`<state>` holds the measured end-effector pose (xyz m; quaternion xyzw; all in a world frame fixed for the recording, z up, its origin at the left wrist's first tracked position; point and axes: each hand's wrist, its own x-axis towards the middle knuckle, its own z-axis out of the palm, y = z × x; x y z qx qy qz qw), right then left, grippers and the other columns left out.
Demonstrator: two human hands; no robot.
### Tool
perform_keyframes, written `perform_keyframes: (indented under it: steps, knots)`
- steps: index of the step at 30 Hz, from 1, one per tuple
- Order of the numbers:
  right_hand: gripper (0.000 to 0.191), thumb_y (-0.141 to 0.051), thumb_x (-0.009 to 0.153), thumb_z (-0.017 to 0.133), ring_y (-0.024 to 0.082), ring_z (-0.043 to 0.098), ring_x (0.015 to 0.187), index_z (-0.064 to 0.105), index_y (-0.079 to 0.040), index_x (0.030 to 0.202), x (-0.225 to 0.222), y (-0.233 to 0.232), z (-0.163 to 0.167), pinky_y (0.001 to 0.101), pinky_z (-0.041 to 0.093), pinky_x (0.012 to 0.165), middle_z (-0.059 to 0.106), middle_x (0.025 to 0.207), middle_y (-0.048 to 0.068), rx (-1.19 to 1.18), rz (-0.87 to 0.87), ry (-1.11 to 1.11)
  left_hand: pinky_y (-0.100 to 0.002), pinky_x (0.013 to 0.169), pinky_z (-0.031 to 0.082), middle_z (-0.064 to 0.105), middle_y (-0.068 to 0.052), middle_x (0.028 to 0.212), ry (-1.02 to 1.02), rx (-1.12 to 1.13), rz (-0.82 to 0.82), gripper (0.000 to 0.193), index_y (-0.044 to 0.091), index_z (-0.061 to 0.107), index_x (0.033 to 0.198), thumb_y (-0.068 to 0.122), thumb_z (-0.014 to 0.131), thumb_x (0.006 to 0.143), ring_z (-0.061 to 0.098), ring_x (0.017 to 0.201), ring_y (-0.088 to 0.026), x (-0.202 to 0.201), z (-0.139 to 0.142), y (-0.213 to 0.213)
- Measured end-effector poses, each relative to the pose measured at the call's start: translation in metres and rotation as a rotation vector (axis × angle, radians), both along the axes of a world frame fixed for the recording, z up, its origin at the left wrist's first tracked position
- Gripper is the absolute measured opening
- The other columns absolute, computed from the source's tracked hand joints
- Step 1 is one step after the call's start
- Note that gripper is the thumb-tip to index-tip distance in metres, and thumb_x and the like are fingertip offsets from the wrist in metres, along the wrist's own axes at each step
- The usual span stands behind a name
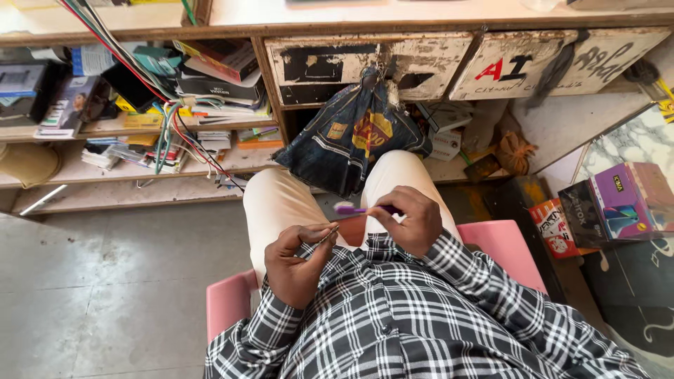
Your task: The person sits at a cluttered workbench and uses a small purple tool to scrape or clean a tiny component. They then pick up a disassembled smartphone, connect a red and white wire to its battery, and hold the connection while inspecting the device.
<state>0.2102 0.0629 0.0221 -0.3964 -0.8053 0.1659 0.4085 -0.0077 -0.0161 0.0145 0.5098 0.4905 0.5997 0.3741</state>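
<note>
Shelves [105,151] held books; right hand [411,221] gripped a purple brush [349,208], left hand [298,260] pinched a thin part [325,237] just below

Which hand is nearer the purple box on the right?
Right. The right hand, holding a purple toothbrush, is over the lap on the side of the purple box; the left hand is farther away, past the right one.

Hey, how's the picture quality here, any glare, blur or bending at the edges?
Head view: sharp on both hands, the right hand holding a purple toothbrush; strong daylight washes out the shelf top; wide-lens distortion bows the shelves near the edges.
</note>
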Motion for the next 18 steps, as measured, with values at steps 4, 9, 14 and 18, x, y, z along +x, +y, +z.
perform_keyframes:
  steps: [4,9,14,18]
  knots:
    - [0.024,-0.029,0.096,0.073,0.020,0.063,0.068,0.071,-0.006,0.090,0.003,-0.008,0.001,0.0331,0.050,0.062,0.065,0.077,0.007,0.037,0.223,0.091,-0.033,0.086,0.056,0.080,-0.011,0.097,0.282,0.097,0.066,0.011,0.001,0.072,0.087,0.007,0.080,0.082,0.075,0.091,-0.020,-0.002,-0.005,0.000]
    - [0.027,-0.032,0.091,0.077,0.019,0.062,0.063,0.073,-0.006,0.085,-0.002,-0.004,-0.003,0.0340,0.047,0.056,0.065,0.071,0.006,0.043,0.088,-0.019,-0.031,0.085,0.055,0.082,-0.010,0.092,0.285,0.050,0.059,0.011,0.003,0.078,0.091,0.008,0.080,0.082,0.075,0.089,-0.020,-0.002,-0.010,0.004]
    - [0.028,-0.034,0.094,0.075,0.018,0.062,0.068,0.071,-0.006,0.089,0.001,-0.003,-0.009,0.0327,0.048,0.060,0.065,0.077,0.005,0.098,0.260,0.030,-0.033,0.089,0.053,0.082,-0.011,0.096,0.291,0.137,0.011,0.010,0.002,0.076,0.090,0.005,0.080,0.082,0.076,0.092,-0.020,-0.003,-0.016,0.005]
    - [0.028,-0.031,0.092,0.076,0.017,0.059,0.062,0.072,-0.004,0.086,0.000,0.000,-0.016,0.0321,0.046,0.057,0.062,0.072,0.006,-0.050,0.169,0.052,-0.032,0.082,0.058,0.080,-0.010,0.095,0.183,0.042,0.070,0.007,0.003,0.075,0.089,0.004,0.079,0.083,0.075,0.091,-0.019,-0.003,-0.022,0.006]
